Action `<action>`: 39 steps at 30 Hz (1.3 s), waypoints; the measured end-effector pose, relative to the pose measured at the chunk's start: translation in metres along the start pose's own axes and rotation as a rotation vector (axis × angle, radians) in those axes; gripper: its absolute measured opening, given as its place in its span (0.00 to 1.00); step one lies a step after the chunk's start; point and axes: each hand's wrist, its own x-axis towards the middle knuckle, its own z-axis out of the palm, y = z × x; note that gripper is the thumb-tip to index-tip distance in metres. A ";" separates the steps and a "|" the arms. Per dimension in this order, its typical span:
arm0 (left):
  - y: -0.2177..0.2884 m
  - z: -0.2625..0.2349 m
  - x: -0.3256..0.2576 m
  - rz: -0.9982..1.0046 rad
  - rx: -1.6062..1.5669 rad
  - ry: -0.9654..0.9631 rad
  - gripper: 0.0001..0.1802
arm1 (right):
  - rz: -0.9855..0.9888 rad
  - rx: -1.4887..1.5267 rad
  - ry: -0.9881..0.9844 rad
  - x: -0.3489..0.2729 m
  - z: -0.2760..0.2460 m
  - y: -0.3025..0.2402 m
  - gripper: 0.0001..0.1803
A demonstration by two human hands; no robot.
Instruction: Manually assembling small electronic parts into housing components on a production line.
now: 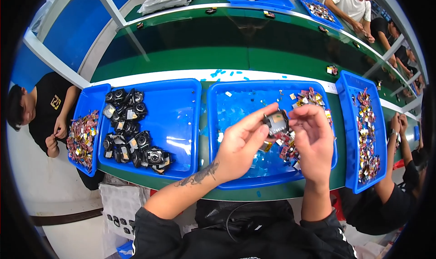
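camera module (275, 121) half hidden by hands (240, 143)

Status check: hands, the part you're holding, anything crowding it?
Left hand and right hand both pinch one small black camera module. Held above the middle blue tray. Loose small parts beneath; nothing blocking.

Both forearms reach forward, left hand (240, 143) and right hand (313, 138) raised close together, fingers curled.
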 end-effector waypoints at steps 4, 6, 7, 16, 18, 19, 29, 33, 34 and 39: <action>0.001 0.007 0.001 0.075 -0.143 0.106 0.23 | 0.068 -0.130 -0.004 -0.013 -0.005 0.001 0.16; 0.002 0.012 0.001 0.109 -0.158 0.200 0.21 | 0.136 -0.045 -0.002 -0.014 -0.005 0.006 0.11; 0.004 0.010 0.000 0.113 -0.160 0.193 0.21 | 0.130 -0.048 0.001 -0.014 -0.005 0.004 0.11; 0.007 -0.001 -0.001 0.534 0.704 0.053 0.17 | 0.162 0.055 -0.033 -0.015 -0.013 -0.010 0.06; 0.007 -0.001 -0.001 0.531 0.712 0.068 0.16 | 0.162 0.101 -0.068 -0.016 -0.014 -0.012 0.05; 0.007 -0.001 -0.001 0.545 0.729 0.051 0.16 | 0.163 0.099 -0.065 -0.016 -0.014 -0.011 0.05; 0.013 -0.001 -0.005 0.130 0.513 -0.025 0.09 | 0.106 -0.109 -0.108 -0.011 -0.015 -0.021 0.04; 0.004 -0.003 -0.003 -0.133 0.214 -0.043 0.09 | 0.141 -0.069 -0.083 -0.015 -0.014 -0.011 0.07; 0.005 -0.004 -0.003 -0.138 0.215 -0.036 0.09 | 0.147 -0.065 -0.088 -0.016 -0.010 -0.010 0.07; 0.005 -0.005 -0.003 -0.095 0.050 0.004 0.15 | 0.039 -0.214 0.072 -0.019 0.004 0.002 0.16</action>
